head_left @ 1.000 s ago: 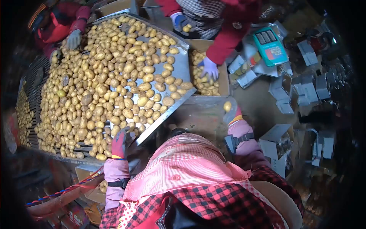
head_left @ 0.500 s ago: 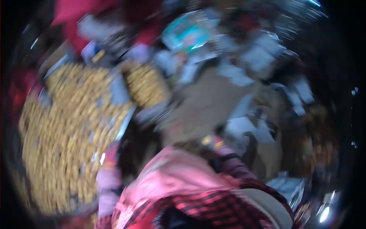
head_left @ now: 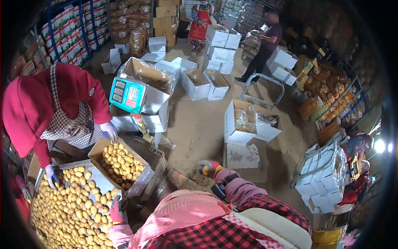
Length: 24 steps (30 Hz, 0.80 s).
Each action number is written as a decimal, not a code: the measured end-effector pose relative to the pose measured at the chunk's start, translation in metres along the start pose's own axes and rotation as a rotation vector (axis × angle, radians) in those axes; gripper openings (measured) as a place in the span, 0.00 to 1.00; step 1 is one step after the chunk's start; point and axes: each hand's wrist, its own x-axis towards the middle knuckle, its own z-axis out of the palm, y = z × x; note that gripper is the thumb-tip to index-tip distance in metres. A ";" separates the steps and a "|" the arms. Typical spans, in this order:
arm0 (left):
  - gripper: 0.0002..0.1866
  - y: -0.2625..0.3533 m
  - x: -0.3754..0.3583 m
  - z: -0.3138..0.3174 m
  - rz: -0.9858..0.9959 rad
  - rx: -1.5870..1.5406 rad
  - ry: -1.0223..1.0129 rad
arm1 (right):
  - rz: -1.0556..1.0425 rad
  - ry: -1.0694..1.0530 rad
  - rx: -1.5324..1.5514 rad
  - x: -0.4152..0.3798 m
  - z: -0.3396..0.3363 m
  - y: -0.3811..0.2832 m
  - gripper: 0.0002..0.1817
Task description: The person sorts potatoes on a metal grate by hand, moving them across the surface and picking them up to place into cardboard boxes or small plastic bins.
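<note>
My left hand [head_left: 117, 211], in a red and dark glove, is at the right edge of a heap of potatoes [head_left: 74, 211] on a sorting table. Its fingers are apart, beside the nearest potatoes, and I see nothing in them. My right hand [head_left: 210, 167], in a red, yellow and grey glove, is out over the floor to the right. Its fingers are curled round a small yellowish thing that looks like a potato, mostly hidden. An open carton of potatoes [head_left: 121, 162] stands at the table's far side.
Across the table a co-worker in red [head_left: 74, 103] has one gloved hand on the carton and one at the potatoes. A teal scale display [head_left: 128, 94] stands behind. White cartons [head_left: 240, 128], a metal trolley [head_left: 265, 89] and a stack of boxes [head_left: 323, 174] are around the floor.
The view has shifted and sharpened from heavy blur, now taking in more of the room. My right hand appears lower and further left in view, my left hand lower.
</note>
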 end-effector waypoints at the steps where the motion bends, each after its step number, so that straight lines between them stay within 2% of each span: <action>1: 0.27 0.003 0.000 0.002 -0.039 -0.011 0.023 | -0.007 0.062 -0.034 -0.002 0.001 0.005 0.08; 4: 0.27 0.016 -0.001 -0.005 -0.094 -0.014 0.057 | -0.091 0.027 -0.204 -0.006 0.001 0.011 0.13; 7: 0.27 0.024 -0.005 -0.028 -0.090 0.022 0.079 | -0.083 0.049 -0.271 0.013 -0.005 0.055 0.15; 8: 0.27 0.029 -0.009 -0.030 -0.077 0.020 0.086 | -0.101 0.048 -0.396 0.010 0.001 0.055 0.17; 10: 0.27 0.033 -0.012 -0.040 -0.113 -0.023 0.131 | -0.180 0.030 -0.897 -0.005 0.023 0.045 0.22; 12: 0.27 0.030 -0.016 -0.053 -0.164 -0.048 0.183 | -0.238 0.032 -1.190 -0.030 0.050 0.023 0.27; 13: 0.23 0.029 -0.020 -0.057 -0.160 -0.081 0.185 | -0.223 0.031 -1.144 -0.049 0.072 -0.002 0.30; 15: 0.23 0.017 -0.021 -0.069 -0.221 -0.091 0.214 | -0.196 0.029 -1.054 -0.078 0.105 -0.038 0.34; 18: 0.25 0.019 -0.029 -0.070 -0.292 -0.061 0.183 | -0.174 0.024 -1.075 -0.088 0.112 -0.032 0.32; 20: 0.27 0.023 -0.035 -0.069 -0.349 -0.057 0.135 | -0.166 0.022 -1.023 -0.085 0.098 0.008 0.31; 22: 0.27 0.013 -0.034 -0.076 -0.366 -0.034 0.127 | -0.157 0.022 -0.814 -0.075 0.066 0.069 0.30; 23: 0.27 0.008 -0.034 -0.078 -0.360 -0.042 0.127 | -0.141 0.031 -0.697 -0.082 0.071 0.065 0.30; 24: 0.27 0.005 -0.034 -0.080 -0.354 -0.049 0.127 | -0.058 0.076 -0.746 -0.094 0.075 0.063 0.30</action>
